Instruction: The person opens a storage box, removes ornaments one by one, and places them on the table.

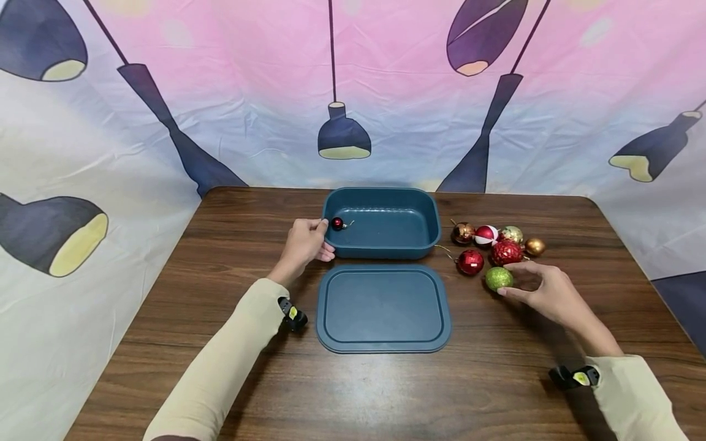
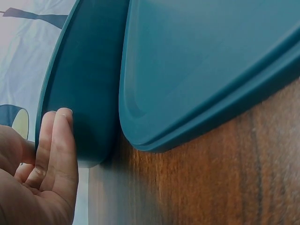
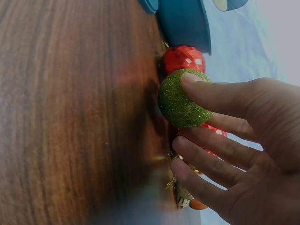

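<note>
My right hand (image 1: 551,294) pinches a green glittery Christmas ball (image 1: 499,279) between thumb and fingers; in the right wrist view the thumb lies across the ball (image 3: 180,105) and the other fingers spread below it. At the left end of a dark teal storage box (image 1: 380,252), my left hand (image 1: 305,242) holds the wall, thumb at the rim and fingers along the outside. Inside the box, near that end, lies a small dark red ball (image 1: 337,223). The flat box lid (image 1: 384,309) rests on the table just in front of it.
Right of the box is a cluster of baubles: a faceted red ball (image 1: 470,262), a glittery red one (image 1: 506,252), a red-and-white one (image 1: 486,235), a bronze one (image 1: 463,233) and several gold ones. A printed cloth (image 1: 265,92) hangs behind the wooden table (image 1: 375,398).
</note>
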`<state>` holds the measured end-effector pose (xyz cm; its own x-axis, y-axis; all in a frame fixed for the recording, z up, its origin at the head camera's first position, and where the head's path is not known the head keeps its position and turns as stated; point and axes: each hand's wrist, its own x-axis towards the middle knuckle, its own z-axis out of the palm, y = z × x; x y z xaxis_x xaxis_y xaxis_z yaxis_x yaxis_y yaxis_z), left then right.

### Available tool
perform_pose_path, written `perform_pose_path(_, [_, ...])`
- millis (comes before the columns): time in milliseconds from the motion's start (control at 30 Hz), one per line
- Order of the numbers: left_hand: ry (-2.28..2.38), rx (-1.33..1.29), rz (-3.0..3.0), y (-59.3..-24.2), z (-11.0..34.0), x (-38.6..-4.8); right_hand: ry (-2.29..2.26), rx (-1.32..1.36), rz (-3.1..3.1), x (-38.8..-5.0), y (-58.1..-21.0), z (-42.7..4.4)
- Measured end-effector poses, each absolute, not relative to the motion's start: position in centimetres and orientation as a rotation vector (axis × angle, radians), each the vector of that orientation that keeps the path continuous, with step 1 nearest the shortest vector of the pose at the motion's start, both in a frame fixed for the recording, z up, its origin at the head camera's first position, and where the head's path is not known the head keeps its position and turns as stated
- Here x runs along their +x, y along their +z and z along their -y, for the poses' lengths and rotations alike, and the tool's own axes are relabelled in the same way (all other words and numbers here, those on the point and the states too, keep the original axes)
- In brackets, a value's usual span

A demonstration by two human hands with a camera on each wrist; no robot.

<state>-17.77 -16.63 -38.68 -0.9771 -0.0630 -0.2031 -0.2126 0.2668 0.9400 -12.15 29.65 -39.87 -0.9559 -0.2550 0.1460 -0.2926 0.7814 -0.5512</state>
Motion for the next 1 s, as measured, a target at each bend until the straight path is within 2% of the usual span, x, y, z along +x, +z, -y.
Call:
perform_pose_path(500, [1.814,-0.27,-2.391,-38.8,16.6,-17.8,0.935,0.47,2.893,-12.2,-39.3,-29.7])
perform_pose_path(833, [1.814,-0.273,-2.396,-38.7,16.5,-17.8,0.907,0.5,2.876,-13.5,-36.0,-29.0])
perform_pose_path(1000, [1.807,-0.273,-2.399,-38.7,16.5,-17.8,0.828,0.603,2.8,-15.1,-33.9,-27.3])
